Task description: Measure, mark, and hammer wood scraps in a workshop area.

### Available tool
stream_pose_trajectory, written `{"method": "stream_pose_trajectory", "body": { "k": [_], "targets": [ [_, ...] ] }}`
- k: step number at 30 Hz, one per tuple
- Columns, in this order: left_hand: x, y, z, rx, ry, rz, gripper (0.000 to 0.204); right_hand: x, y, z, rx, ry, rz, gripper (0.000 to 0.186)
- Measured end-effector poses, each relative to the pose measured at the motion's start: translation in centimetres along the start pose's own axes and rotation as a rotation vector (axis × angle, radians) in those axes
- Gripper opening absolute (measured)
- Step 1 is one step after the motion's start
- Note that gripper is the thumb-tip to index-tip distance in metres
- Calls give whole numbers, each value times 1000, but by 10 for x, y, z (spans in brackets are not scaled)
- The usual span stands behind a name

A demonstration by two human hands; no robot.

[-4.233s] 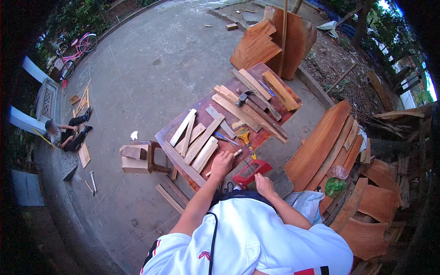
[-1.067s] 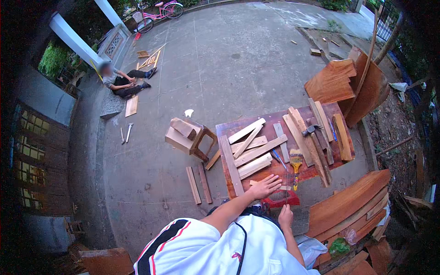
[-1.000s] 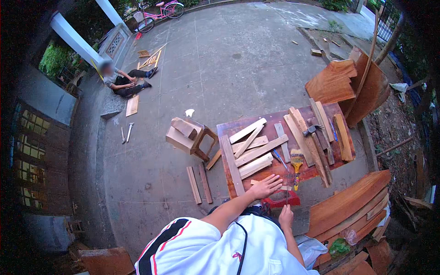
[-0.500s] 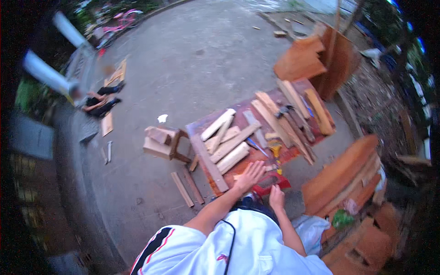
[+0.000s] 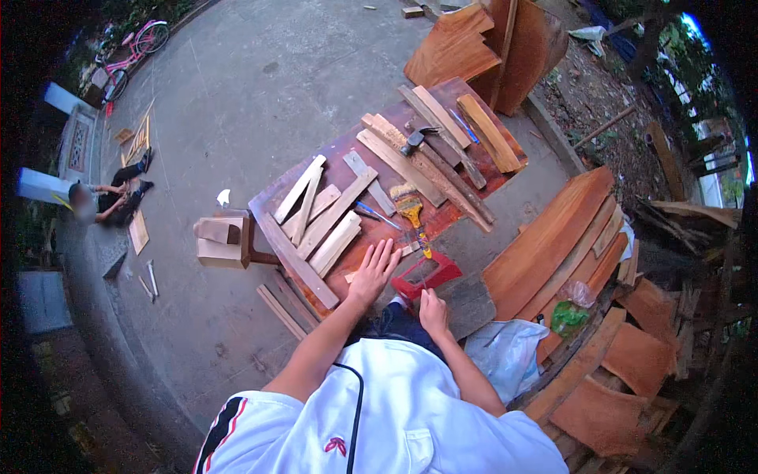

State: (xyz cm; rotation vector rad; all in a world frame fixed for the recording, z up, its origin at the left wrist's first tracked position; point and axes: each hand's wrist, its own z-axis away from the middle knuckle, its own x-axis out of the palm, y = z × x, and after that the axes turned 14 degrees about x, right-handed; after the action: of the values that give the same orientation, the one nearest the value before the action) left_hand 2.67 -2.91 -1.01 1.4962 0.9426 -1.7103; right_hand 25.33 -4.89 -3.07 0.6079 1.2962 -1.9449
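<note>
My left hand (image 5: 374,272) rests palm down at the near edge of the reddish wooden table (image 5: 493,189), fingers spread, over a short light wood strip (image 5: 409,249). My right hand (image 5: 433,312) is closed just off that edge, with something thin pointing up from it; its kind I cannot make out. Directly above the right hand is a red frame-like object (image 5: 450,270) with a grey middle. A yellow-handled paintbrush (image 5: 409,207) lies beyond it. Several pale wood strips (image 5: 335,246) lie beyond my left hand, and a hammer (image 5: 414,141) sits on longer boards.
A cardboard box (image 5: 221,251) stands left of the table. Large wooden slabs (image 5: 553,237) lean at the right, beside a white plastic bag (image 5: 505,351). More slabs (image 5: 454,47) stand behind the table. At the far left a person (image 5: 110,201) sits on the ground.
My view has swung, so the table and its contents sit further left and higher in the picture. The left hand stays spread on the table, the right hand closed beside the red object.
</note>
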Motion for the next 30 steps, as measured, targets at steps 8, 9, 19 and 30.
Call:
{"method": "stream_pose_trajectory", "body": {
  "k": [8,9,19,30],
  "targets": [
    [11,1,-4,18,57,-78,65,-2,36,-5,-59,7,0,35],
    [15,1,1,10,64,-77,66,-1,16,-11,-36,13,-29,39],
    [11,11,8,43,62,-63,66,3,30,-10,20,-21,-20,46],
    [14,4,4,101,145,-31,67,8,23,-18,-97,31,-47,45]
  ]
}}
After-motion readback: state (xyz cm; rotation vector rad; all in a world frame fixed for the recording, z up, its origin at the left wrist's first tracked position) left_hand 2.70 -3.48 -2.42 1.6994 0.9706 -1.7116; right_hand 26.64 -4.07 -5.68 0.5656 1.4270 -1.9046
